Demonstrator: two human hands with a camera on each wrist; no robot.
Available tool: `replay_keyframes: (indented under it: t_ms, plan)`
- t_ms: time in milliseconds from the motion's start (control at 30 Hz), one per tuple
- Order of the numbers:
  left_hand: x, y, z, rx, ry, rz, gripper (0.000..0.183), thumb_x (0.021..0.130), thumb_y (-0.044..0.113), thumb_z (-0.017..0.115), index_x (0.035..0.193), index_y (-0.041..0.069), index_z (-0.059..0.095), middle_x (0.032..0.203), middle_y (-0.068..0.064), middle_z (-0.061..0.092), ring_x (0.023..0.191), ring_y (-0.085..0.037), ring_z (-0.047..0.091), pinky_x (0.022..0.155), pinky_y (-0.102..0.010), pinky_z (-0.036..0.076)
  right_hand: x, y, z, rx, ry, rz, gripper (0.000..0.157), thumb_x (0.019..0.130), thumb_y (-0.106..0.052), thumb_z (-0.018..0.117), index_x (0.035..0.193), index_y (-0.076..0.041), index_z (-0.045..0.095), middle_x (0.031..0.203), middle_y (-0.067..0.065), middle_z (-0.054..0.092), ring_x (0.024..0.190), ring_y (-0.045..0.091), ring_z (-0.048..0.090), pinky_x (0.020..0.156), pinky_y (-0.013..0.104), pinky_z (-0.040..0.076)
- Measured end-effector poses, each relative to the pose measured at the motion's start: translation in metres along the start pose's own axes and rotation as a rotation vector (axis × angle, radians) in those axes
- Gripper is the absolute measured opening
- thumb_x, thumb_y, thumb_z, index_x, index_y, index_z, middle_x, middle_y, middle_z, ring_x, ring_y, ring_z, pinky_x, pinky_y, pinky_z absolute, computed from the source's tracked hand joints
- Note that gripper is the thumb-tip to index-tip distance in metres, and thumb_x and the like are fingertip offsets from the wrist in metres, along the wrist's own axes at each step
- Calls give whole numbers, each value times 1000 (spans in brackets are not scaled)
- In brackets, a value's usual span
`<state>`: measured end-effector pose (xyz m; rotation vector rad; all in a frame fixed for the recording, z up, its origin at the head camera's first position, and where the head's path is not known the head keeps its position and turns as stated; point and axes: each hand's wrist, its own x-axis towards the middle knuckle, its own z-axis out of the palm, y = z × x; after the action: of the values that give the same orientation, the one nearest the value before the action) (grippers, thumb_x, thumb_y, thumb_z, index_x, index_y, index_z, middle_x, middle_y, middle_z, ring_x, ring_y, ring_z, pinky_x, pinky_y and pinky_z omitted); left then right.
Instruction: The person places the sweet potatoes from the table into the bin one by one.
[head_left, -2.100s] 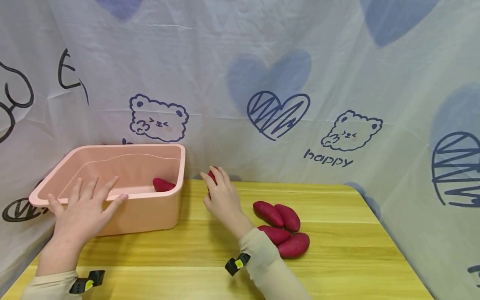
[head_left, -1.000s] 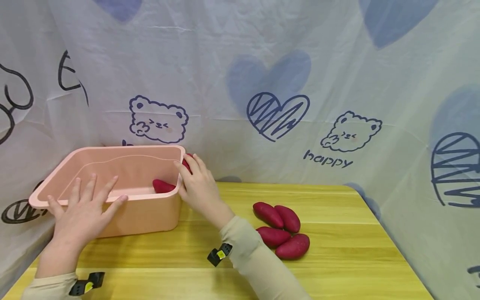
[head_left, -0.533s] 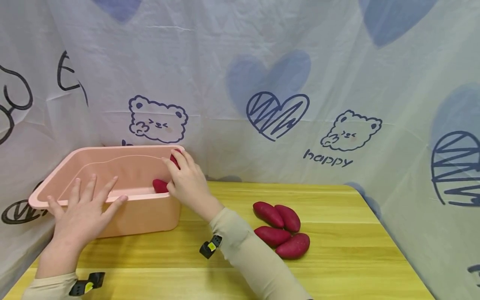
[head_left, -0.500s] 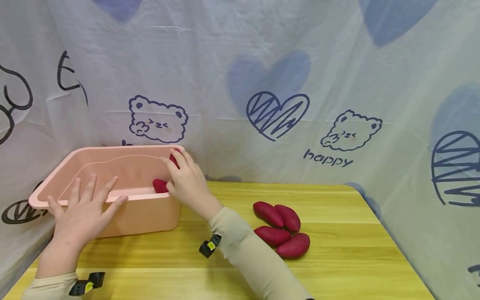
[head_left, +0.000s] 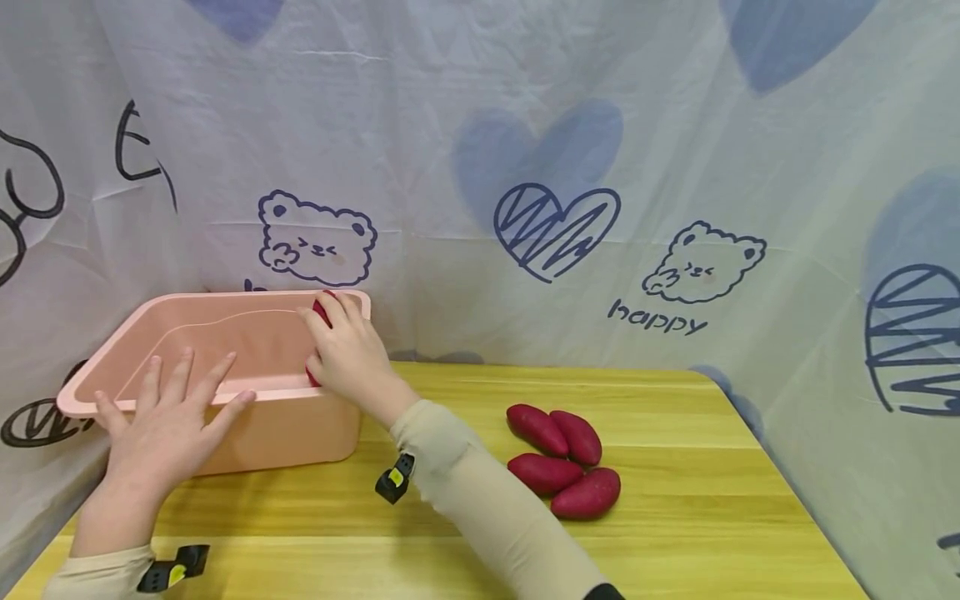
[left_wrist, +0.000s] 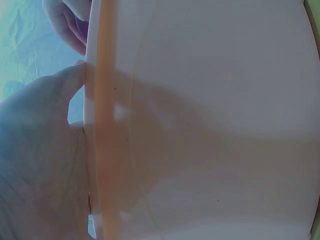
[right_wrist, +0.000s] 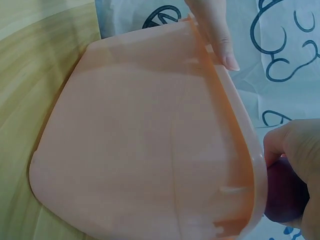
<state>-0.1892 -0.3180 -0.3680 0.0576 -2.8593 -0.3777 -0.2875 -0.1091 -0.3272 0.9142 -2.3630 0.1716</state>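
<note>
A dark red tuber [head_left: 321, 309] was pinched in the right hand [head_left: 352, 346], its fingers bent around it and its upper end showing between thumb and fingertips, above the bin's inside near the end on the right hand's side. A second sliver of red showed just below the right thumb; whether it was the same tuber or another could not be told. The pink bin [head_left: 288, 432] stood under the right hand and in front of the left hand [head_left: 167, 425], which lay spread, fingers straight, across the near rim, gripping nothing. To the right of the right hand, beyond its forearm, four more tubers [head_left: 586, 493] lay close together on the wooden table [head_left: 697, 517]. A dark strap [head_left: 394, 479] showed at the right wrist, another at the left, both over pale sleeves [head_left: 495, 508]. Beyond both hands hung a pale printed cloth [head_left: 420, 158].
</note>
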Motion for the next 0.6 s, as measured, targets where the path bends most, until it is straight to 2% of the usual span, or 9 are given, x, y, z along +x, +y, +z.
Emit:
replay_keyframes:
  t_ms: [67, 433, 600]
  plan:
    - [0, 0, 0, 0, -1, -1, 73, 97, 66, 31, 157, 26, 17, 160, -30, 5, 144, -55, -12, 91, -84, -22, 3, -2, 2, -2, -22, 9, 49, 89, -27, 61, 137, -23, 54, 146, 5, 49, 136, 23, 45, 113, 37, 41]
    - [-1, 1, -1, -1, -5, 1, 74, 97, 65, 31, 157, 24, 18, 160, -31, 4, 144, -56, -13, 91, -84, -22, 6, -10, 16, 14, -45, 30, 50, 89, -28, 63, 137, -23, 54, 148, 4, 49, 138, 25, 45, 108, 34, 46]
    - [0, 0, -1, 4, -15, -1, 74, 97, 65, 30, 157, 23, 17, 159, -31, 2, 144, -56, -13, 91, -84, -22, 7, -10, 20, 41, -74, -12, 49, 90, -26, 62, 139, -24, 53, 151, 4, 46, 141, 25, 41, 107, 37, 46]
